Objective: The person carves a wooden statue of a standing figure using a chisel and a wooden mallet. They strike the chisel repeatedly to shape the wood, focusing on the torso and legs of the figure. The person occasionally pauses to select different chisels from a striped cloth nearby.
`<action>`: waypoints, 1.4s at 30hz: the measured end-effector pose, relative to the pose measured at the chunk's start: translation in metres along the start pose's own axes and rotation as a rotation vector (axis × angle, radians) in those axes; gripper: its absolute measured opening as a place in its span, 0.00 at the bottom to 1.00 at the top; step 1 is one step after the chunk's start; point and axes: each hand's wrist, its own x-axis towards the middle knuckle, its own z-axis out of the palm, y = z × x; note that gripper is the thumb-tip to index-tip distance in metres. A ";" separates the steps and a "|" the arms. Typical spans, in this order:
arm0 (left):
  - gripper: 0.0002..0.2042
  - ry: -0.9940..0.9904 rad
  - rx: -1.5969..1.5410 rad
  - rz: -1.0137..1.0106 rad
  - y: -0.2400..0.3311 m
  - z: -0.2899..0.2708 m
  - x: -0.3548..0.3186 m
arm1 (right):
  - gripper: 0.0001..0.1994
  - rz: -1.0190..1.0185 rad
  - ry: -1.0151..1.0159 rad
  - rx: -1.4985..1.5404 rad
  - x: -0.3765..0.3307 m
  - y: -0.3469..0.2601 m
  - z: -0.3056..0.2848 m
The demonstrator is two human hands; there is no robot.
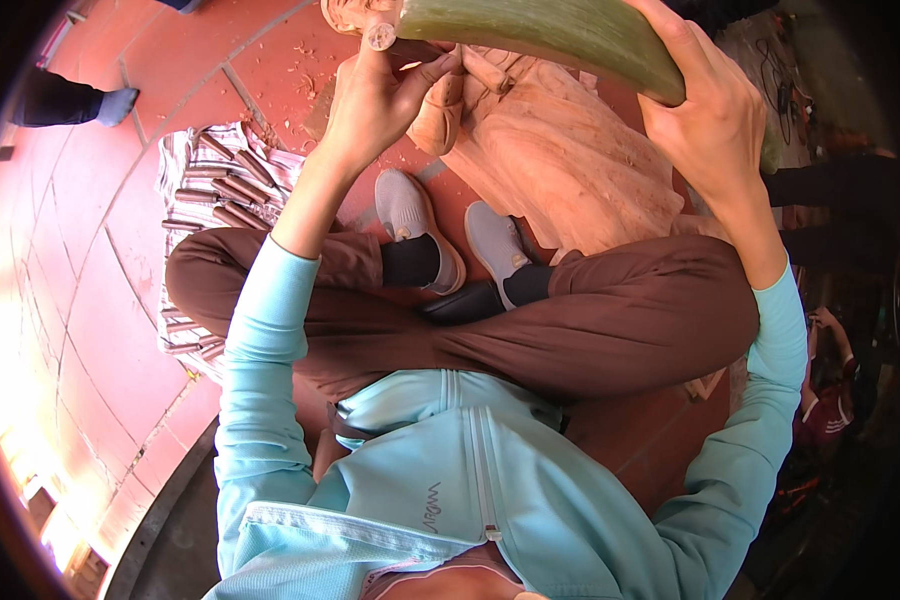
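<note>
My right hand point(708, 110) grips the near right end of a thick, curved green club-like piece point(540, 38), which stretches left across the top of the view. My left hand point(375, 110) is closed around a carving tool point(380, 37). Only the round, pale butt of its handle shows; its blade is hidden. The green piece's left end is close to that butt, and I cannot tell whether they touch. Below both hands lies a large carved wooden figure point(570, 150) with draped folds. Part of the carving point(355, 14) shows beyond my left hand.
Several brown-handled carving tools point(235, 190) lie on a striped cloth point(175, 160) to my left. Wood shavings point(295, 70) are scattered over the red tiled floor point(90, 230). Another person's foot point(117, 106) is at the far left. My crossed legs point(590, 320) are close to the carving.
</note>
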 end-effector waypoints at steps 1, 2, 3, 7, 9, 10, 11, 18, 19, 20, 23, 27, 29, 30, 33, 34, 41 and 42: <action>0.13 0.023 -0.084 0.012 -0.003 0.000 0.001 | 0.26 -0.003 0.011 0.020 0.001 -0.001 -0.001; 0.13 0.045 -0.169 0.024 -0.011 0.002 0.002 | 0.26 -0.001 0.021 0.035 0.001 -0.003 -0.001; 0.12 0.067 -0.253 0.037 -0.018 0.004 0.004 | 0.26 0.002 0.032 0.051 0.003 -0.004 0.000; 0.13 0.014 -0.218 0.142 -0.042 0.008 0.005 | 0.26 -0.022 0.071 0.063 0.004 -0.006 0.004; 0.13 0.054 -0.062 0.268 -0.038 0.011 0.006 | 0.26 -0.080 0.037 -0.038 0.005 -0.002 0.005; 0.10 0.075 -0.071 0.253 -0.035 0.012 0.007 | 0.26 -0.122 0.011 -0.109 0.005 0.000 0.005; 0.10 0.065 -0.055 0.234 -0.034 0.011 0.007 | 0.26 -0.115 -0.002 -0.139 0.006 -0.001 0.004; 0.09 0.043 -0.013 0.221 -0.045 0.014 0.006 | 0.26 -0.155 0.040 -0.190 0.008 -0.004 0.004; 0.08 0.047 -0.051 0.231 -0.046 0.018 0.007 | 0.26 -0.163 -0.029 -0.266 0.012 -0.009 -0.005; 0.08 0.052 -0.088 0.241 -0.048 0.021 0.008 | 0.26 -0.145 0.024 -0.221 0.010 -0.007 -0.001; 0.08 0.048 -0.093 0.287 -0.040 0.018 0.010 | 0.25 -0.124 0.097 -0.142 0.003 0.000 0.013; 0.06 0.076 0.063 0.521 -0.033 0.017 -0.005 | 0.25 -0.152 -0.062 -0.243 0.009 -0.007 -0.005; 0.15 -0.056 -0.024 0.483 -0.025 0.018 -0.025 | 0.25 -0.114 -0.079 -0.232 0.008 -0.006 -0.008; 0.16 -0.030 -0.111 0.372 -0.027 0.017 -0.026 | 0.25 -0.086 -0.047 -0.179 0.004 -0.004 -0.004; 0.18 0.044 -0.286 0.199 -0.036 0.008 -0.017 | 0.24 -0.037 0.007 -0.072 -0.003 -0.001 0.004; 0.18 0.050 -0.227 0.202 -0.036 0.005 -0.011 | 0.24 -0.032 0.028 -0.053 -0.001 0.001 0.005; 0.12 -0.046 -0.416 0.175 -0.037 0.001 0.012 | 0.25 -0.035 0.031 0.024 0.001 -0.002 0.000; 0.12 -0.059 -0.409 0.178 -0.038 0.000 0.012 | 0.25 -0.039 0.030 0.019 0.001 -0.002 0.000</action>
